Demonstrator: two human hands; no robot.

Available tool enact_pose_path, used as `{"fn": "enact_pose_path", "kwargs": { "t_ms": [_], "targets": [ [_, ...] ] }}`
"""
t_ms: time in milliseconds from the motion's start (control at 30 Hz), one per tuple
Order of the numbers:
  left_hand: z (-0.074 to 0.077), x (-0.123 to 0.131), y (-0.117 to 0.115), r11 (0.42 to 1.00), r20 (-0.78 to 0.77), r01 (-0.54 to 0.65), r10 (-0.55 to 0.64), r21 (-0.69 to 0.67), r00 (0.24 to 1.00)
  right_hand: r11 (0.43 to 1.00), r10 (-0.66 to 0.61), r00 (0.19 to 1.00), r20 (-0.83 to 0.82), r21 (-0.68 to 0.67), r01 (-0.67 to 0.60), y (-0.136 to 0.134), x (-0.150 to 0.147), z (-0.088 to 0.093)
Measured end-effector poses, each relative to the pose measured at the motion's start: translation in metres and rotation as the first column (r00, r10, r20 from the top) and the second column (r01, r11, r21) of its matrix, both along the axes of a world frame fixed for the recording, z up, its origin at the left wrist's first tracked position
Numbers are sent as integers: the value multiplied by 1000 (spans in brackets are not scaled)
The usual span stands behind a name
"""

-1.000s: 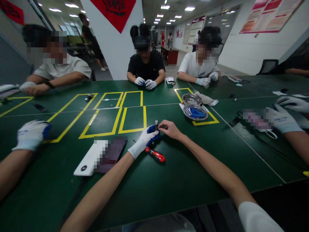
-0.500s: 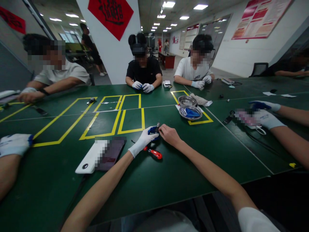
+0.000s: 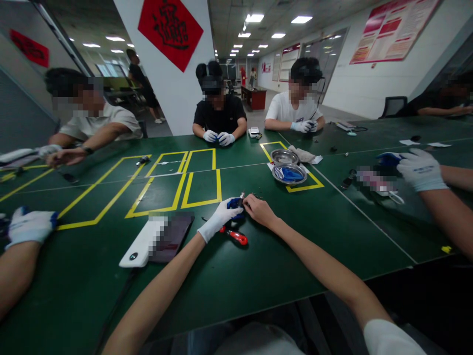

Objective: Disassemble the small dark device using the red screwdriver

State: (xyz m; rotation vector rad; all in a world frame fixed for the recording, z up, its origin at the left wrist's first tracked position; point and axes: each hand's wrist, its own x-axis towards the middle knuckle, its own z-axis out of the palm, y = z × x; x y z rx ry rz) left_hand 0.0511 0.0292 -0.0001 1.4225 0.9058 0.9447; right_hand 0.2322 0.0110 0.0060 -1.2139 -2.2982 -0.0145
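Observation:
My left hand (image 3: 222,215), in a white glove with a blue palm, is closed around a small dark cylindrical piece (image 3: 241,199) with a thin upright tip. My bare right hand (image 3: 260,209) is just to the right, its fingers bent and pressed together close to that piece. Something small and dark shows beyond the right fingertips, too small to name. Below my left hand, a screwdriver with a red and black handle (image 3: 238,237) lies on the green table (image 3: 281,276). Its shaft passes behind the glove.
A white device (image 3: 137,249) and a dark phone-like slab (image 3: 173,239) lie left, with a cable. Metal bowls (image 3: 290,180), one holding blue-and-white material, stand ahead right. Yellow tape (image 3: 201,203) marks the table. Co-workers' gloved hands (image 3: 423,170) are at both sides and across.
The view has shifted slightly. The upper end of the piece in my left hand looks thinner, and a dark bit now shows past my right fingers. The right-hand neighbour's hand has lifted from a device.

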Motion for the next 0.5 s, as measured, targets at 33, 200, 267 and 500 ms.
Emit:
{"fn": "enact_pose_path", "kwargs": {
  "t_ms": [33,200,267,500],
  "targets": [
    [-1,0,1,1000,8,10,-10,-3,1000,1000,7,1000,-18,4,-7,0,1,-1],
    [-4,-1,3,999,34,30,-30,-19,999,998,54,990,-128,-23,-57,-1,5,-4],
    [-4,-1,2,1000,25,25,-24,-18,999,996,69,981,-179,-41,-78,-1,6,-4],
    [3,0,-2,999,15,39,-39,-6,999,991,78,962,-261,-83,-103,-2,7,-3]
  ]
}}
